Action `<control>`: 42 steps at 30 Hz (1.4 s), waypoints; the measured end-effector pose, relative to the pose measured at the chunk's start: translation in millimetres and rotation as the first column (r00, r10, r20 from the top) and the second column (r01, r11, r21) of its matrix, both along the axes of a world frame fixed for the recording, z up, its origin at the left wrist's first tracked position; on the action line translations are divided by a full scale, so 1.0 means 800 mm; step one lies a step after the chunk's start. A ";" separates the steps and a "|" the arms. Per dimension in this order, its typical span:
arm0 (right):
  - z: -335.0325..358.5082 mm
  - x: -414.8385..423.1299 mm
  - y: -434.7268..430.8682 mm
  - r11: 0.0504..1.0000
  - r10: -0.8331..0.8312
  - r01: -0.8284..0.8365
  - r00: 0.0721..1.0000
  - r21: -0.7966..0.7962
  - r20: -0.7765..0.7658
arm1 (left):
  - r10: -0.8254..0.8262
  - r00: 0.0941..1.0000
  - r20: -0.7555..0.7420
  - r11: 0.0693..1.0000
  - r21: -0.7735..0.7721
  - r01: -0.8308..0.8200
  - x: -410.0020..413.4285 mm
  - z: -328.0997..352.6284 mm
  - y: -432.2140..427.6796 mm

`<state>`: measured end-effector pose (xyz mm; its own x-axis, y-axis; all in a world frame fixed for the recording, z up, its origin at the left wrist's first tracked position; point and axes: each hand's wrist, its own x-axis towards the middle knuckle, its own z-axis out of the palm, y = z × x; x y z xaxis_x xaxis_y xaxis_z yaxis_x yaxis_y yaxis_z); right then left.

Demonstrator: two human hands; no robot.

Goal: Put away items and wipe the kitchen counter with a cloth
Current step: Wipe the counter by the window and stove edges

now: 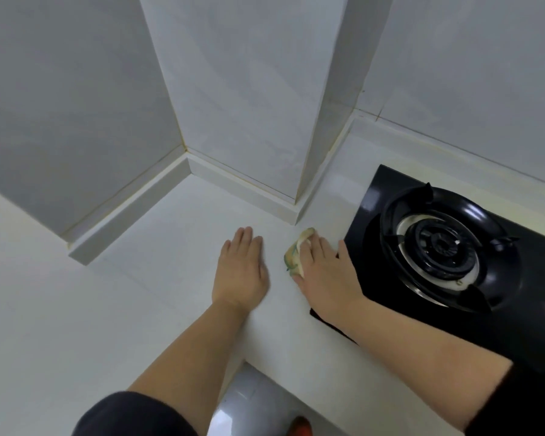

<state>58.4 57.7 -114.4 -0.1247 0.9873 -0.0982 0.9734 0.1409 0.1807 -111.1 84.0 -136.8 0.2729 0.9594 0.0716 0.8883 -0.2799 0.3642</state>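
Two hands down on the counter [151, 262], so you look well into the wiping part. I can't see any loose items in this corner, so my guess is the putting-away is done, at least here.

The cloth [293, 258] is a yellowish one with green on it. It sits bunched on the counter, near the foot of the tiled pillar [249, 105] and close to the black gas stove [447, 247].

Your right hand [326, 275] lies on top of it with the fingers mostly straight and spread. That reads as pressing it flat, not balling it in a fist. The thumb side is tucked at the cloth's near edge, and I can't tell if it's pinching there.

Your left hand [241, 269] is flat and relaxed, palm down on bare counter just beside the cloth. It holds nothing and looks like it's only bracing you.

For the next move, I'd say keep the pressure on and sweep along the base of the pillar and the strip beside the stove. Watch that the cloth doesn't snag on the stove's edge.
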 end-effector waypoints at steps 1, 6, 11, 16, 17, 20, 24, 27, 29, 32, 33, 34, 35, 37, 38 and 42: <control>-0.003 0.001 0.014 1.000 0.003 -0.003 1.000 0.001 0.022 | -0.014 0.997 -0.073 0.999 -0.031 0.012 0.001 0.000 0.003; -0.003 0.054 0.123 0.973 -0.229 0.229 0.973 0.029 0.009 | -0.045 0.968 -0.248 0.992 -0.123 0.014 0.004 -0.008 0.009; -0.013 0.053 0.163 0.968 -0.193 0.228 0.944 0.106 -0.269 | -0.051 0.955 -0.292 0.992 -0.123 0.016 0.006 -0.011 0.013; -0.014 0.022 0.038 0.991 0.118 -0.092 0.938 0.092 -0.325 | -0.062 0.950 -0.306 0.990 -0.141 0.019 0.006 -0.008 0.011; -0.013 0.030 0.033 0.986 0.157 -0.135 0.947 0.097 -0.279 | -0.059 0.952 -0.299 0.990 -0.139 0.018 0.006 -0.008 0.011; -0.002 0.064 0.084 0.993 -0.009 0.016 0.998 0.121 -0.057 | -0.060 0.955 -0.290 0.991 -0.128 0.023 0.004 -0.009 0.011; 0.012 0.077 0.161 0.943 -0.320 0.317 0.947 0.102 0.017 | -0.051 0.956 -0.287 0.992 -0.121 0.017 0.005 -0.010 0.013; 0.004 0.051 0.146 0.935 -0.333 0.338 0.941 0.104 -0.061 | -0.049 0.955 -0.294 0.993 -0.117 0.014 0.006 -0.009 0.011; -0.003 0.036 0.113 0.955 -0.246 0.261 0.962 0.144 -0.114 | -0.046 0.959 -0.280 0.994 -0.109 0.016 0.007 -0.009 0.014; -0.007 0.013 0.051 0.971 -0.121 0.159 0.971 0.178 -0.206 | -0.036 0.996 -0.087 0.995 -0.095 0.028 0.001 -0.004 0.009; -0.007 0.006 0.032 0.974 -0.070 0.118 0.969 0.194 -0.238 | -0.001 0.998 0.067 0.996 -0.090 0.007 -0.003 -0.001 0.006; -0.009 -0.001 0.014 0.975 -0.013 0.072 0.964 0.211 -0.267 | 0.049 0.975 0.216 0.994 -0.102 -0.027 -0.008 0.002 0.002; -0.011 -0.009 -0.006 0.972 0.038 0.033 0.956 0.231 -0.292 | 0.097 0.940 0.328 0.991 -0.123 -0.059 -0.014 0.004 -0.004; -0.017 -0.025 -0.041 0.957 0.115 -0.009 0.929 0.291 -0.352 | 0.159 0.894 0.418 0.982 -0.161 -0.100 -0.025 0.008 -0.015; -0.019 -0.034 -0.059 0.955 0.132 -0.017 0.918 0.295 -0.374 | 0.165 0.893 0.419 0.980 -0.175 -0.099 -0.030 0.009 -0.022; -0.023 -0.052 -0.125 0.974 0.137 -0.044 0.898 0.224 -0.419 | 0.086 0.937 0.338 0.987 -0.154 -0.035 -0.030 0.011 -0.059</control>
